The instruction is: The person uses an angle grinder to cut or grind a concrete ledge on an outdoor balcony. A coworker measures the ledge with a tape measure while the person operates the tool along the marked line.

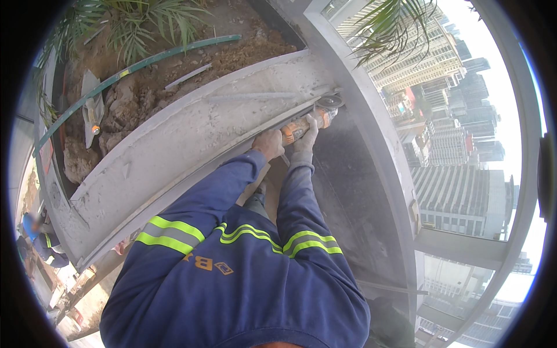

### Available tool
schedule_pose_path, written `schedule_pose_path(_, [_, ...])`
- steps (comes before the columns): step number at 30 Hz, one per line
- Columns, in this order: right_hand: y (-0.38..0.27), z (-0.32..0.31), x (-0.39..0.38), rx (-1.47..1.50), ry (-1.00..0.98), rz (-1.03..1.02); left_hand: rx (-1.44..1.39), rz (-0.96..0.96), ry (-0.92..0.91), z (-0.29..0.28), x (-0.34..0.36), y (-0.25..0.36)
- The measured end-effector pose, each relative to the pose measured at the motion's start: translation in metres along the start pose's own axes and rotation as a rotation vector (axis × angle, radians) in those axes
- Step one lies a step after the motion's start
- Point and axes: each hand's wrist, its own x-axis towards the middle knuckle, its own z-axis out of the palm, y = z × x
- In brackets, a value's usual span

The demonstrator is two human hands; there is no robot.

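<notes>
Dull yellow lettering and a small diamond badge mark the navy shirt (pixel 232 307) at the lower centre; folds break up the print. An orange-and-grey grinder (pixel 288 134) sits just right of the upper centre, any label on it too small to make out. The left hand (pixel 268 144) has its grip closed around the rear of the body; the right hand (pixel 307 132) is wrapped near the head, just behind the round disc (pixel 331 102).

The pale ledge (pixel 191 136) runs from lower left to upper right, its long edge passing beside the tool and meeting the curved window frame (pixel 371 110). Right of the hands, a dark panel (pixel 354 185) spreads between that edge and the frame.

Whether the disc touches the ledge or frame cannot be told. The palms' undersides are hidden, the legs are mostly covered by the shirt, and a co-worker (pixel 43 240) at the far left is small and partly cut off.
</notes>
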Motion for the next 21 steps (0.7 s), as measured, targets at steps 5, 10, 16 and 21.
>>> schedule_pose_path(5, [-0.004,-0.002,0.008,-0.047,0.034,-0.036,0.025,-0.051,-0.089,-0.002,0.009,0.007])
schedule_pose_path(10, [-0.004,-0.013,0.02,-0.073,0.034,-0.04,0.03,-0.044,-0.112,-0.005,0.011,0.011])
schedule_pose_path(16, [-0.001,-0.004,0.006,-0.056,0.021,-0.029,0.027,-0.043,-0.133,-0.007,0.008,0.005])
schedule_pose_path(21, [0.002,-0.007,0.005,-0.035,0.025,-0.04,-0.011,-0.018,-0.067,-0.006,0.001,0.0])
